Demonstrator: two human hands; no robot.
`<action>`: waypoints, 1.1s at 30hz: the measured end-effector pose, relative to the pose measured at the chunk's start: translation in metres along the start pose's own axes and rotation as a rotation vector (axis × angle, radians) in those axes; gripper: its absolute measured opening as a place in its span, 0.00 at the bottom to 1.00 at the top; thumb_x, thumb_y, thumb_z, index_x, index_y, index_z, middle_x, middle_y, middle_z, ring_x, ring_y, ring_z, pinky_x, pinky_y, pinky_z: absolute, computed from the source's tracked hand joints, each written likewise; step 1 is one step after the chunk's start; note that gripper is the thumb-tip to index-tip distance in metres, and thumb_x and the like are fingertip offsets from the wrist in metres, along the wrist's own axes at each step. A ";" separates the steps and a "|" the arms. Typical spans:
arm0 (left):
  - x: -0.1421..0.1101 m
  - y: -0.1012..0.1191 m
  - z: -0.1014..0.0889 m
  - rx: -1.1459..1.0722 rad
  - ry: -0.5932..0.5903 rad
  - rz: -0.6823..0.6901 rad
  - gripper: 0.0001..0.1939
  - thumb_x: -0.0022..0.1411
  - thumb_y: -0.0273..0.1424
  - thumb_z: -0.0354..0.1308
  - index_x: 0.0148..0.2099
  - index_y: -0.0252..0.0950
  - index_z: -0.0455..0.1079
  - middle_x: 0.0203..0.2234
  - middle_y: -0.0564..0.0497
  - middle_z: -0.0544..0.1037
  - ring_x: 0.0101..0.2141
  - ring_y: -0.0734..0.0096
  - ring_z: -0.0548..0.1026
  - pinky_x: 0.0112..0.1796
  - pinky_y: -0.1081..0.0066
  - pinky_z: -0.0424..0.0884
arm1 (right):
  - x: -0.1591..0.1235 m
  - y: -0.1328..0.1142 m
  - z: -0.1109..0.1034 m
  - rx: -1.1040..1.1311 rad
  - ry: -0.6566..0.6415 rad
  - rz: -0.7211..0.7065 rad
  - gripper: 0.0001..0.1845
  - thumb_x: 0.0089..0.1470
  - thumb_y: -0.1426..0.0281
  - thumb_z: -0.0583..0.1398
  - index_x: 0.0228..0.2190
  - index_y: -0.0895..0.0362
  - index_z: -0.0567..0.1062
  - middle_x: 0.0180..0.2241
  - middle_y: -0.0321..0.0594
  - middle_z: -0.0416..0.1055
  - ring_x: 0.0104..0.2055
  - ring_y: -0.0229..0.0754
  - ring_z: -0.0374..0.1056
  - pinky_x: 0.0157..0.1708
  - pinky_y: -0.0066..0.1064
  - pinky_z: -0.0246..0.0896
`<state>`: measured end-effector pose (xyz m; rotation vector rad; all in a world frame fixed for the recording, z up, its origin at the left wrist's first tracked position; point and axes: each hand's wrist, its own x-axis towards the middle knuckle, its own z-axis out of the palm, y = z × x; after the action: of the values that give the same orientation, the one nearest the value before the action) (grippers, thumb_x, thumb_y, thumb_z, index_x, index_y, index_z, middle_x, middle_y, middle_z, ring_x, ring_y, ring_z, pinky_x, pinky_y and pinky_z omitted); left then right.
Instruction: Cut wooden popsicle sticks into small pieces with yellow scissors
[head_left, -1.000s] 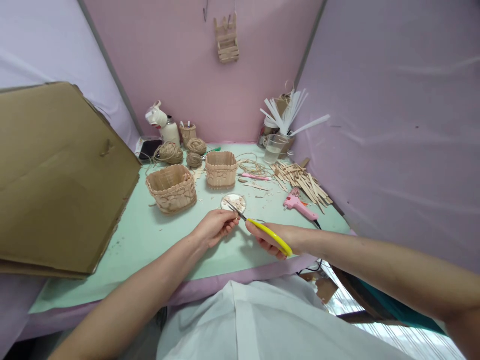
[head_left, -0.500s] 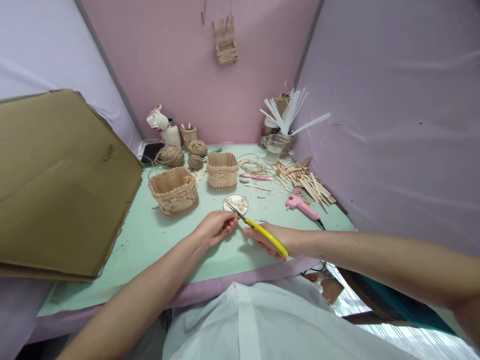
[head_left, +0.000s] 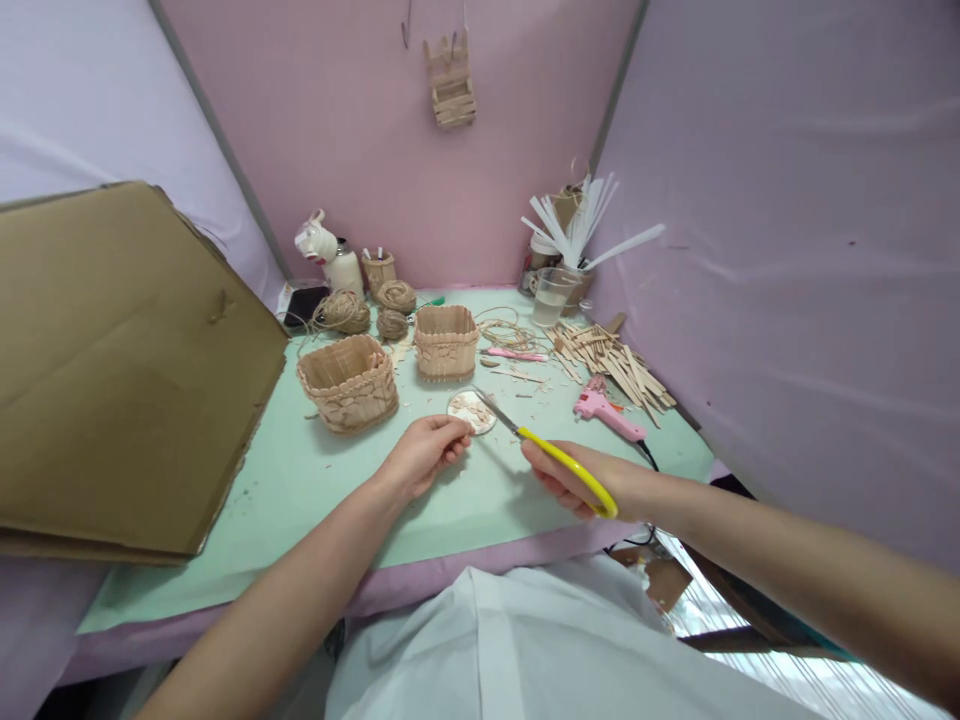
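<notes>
My right hand point(head_left: 574, 478) is closed round the yellow handles of a pair of scissors point(head_left: 559, 460), whose blades point up and left over a small round white dish point(head_left: 459, 402). Pale wood chips point(head_left: 480, 410) lie in that dish. At the dish's near left edge, my left hand point(head_left: 431, 450) is closed in a pinch; whatever is between its fingertips is too small to make out. Behind the hands stand two small wooden baskets, one at the left point(head_left: 349, 385) and one nearer the middle point(head_left: 446, 345), both with scalloped rims.
A large cardboard sheet point(head_left: 127, 370) stands at the left. To the right lie a pink glue gun point(head_left: 609, 412) and a heap of wooden sticks point(head_left: 619, 365). Farther back are twine balls point(head_left: 345, 310), a pink pen-like tool point(head_left: 514, 354) and a clear plastic cup point(head_left: 551, 295).
My right hand has drawn the scissors to the right, away from my left fingertips. My left hand has shifted slightly left, still pinched.
</notes>
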<state>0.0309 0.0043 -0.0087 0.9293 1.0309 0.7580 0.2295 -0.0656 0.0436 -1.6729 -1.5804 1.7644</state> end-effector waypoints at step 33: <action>-0.012 0.004 0.011 -0.088 -0.092 0.172 0.11 0.44 0.34 0.64 0.29 0.32 0.71 0.21 0.54 0.68 0.22 0.83 0.63 0.24 0.80 0.57 | -0.017 0.019 0.022 -0.203 0.325 -0.239 0.16 0.55 0.56 0.47 0.25 0.54 0.55 0.25 0.31 0.54 0.27 0.36 0.52 0.28 0.29 0.53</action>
<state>0.0365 -0.0074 0.0022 0.9766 0.8379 0.8887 0.2257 -0.0977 0.0324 -1.6709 -1.7613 1.1836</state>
